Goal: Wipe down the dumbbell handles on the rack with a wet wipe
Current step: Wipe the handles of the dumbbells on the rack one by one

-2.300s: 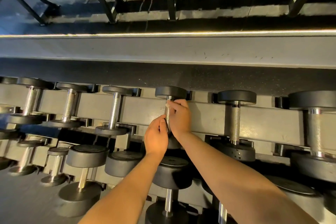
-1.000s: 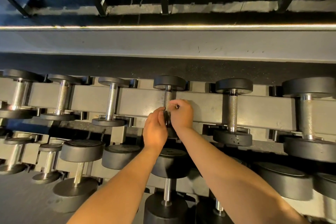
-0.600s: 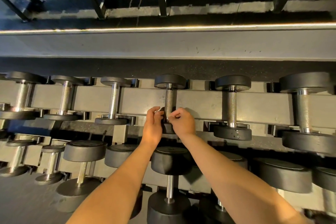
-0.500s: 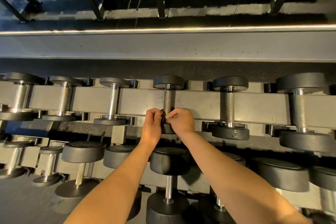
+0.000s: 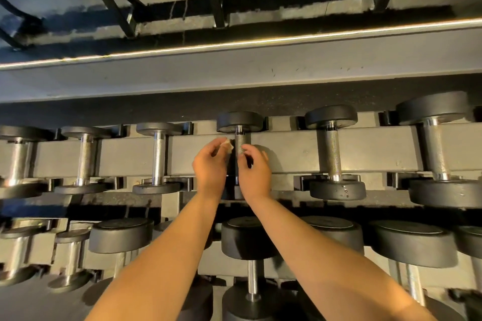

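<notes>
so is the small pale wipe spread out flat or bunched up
Bunched up: the small pale wipe shows only as a crumpled wad pinched by the left hand, beside the knurled metal dumbbell handle.

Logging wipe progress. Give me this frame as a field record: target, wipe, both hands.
target: dumbbell handle, top row of the rack, mid-frame
wipe: wet wipe, small pale wad just left of the handle
left hand: left hand pinches the wipe at its fingertips
right hand: right hand, fingers curled at the handle's right side; grip unclear
next dumbbell right: handle bare, no hand on it
</notes>
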The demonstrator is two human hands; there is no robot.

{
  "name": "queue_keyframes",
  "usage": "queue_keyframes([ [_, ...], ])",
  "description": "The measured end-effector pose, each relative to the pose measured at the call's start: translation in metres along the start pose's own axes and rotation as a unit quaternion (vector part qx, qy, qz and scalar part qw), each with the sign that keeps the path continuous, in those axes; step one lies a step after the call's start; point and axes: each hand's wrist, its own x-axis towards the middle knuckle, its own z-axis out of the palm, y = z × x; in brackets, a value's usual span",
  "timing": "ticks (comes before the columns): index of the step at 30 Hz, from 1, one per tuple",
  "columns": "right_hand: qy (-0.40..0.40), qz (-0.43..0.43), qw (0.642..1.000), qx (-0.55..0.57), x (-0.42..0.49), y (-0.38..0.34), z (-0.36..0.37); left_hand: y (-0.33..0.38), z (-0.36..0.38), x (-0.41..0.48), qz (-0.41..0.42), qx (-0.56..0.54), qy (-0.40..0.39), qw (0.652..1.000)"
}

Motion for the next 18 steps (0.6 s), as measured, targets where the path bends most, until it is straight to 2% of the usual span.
queue_keyframes([
  [3,0.035,-0.035,0.998,-0.041,0.000,0.007,0.006,0.000,0.017,0.015,-0.005,-0.005,-0.007,1.000],
  [5,0.043,-0.042,0.996,-0.060,0.000,0.012,0.007,-0.001,0.026,0.017,-0.037,-0.031,-0.015,0.999],
  [7,0.046,-0.036,0.996,-0.070,0.001,0.014,0.008,-0.002,0.031,0.016,-0.055,-0.039,-0.014,0.998],
  [14,0.050,-0.031,0.996,-0.068,-0.001,0.009,0.004,-0.009,0.010,0.010,-0.048,-0.005,-0.087,0.995],
  [18,0.043,-0.014,0.997,-0.064,-0.001,0.006,0.004,-0.027,0.000,-0.005,-0.099,-0.046,-0.102,0.989],
])
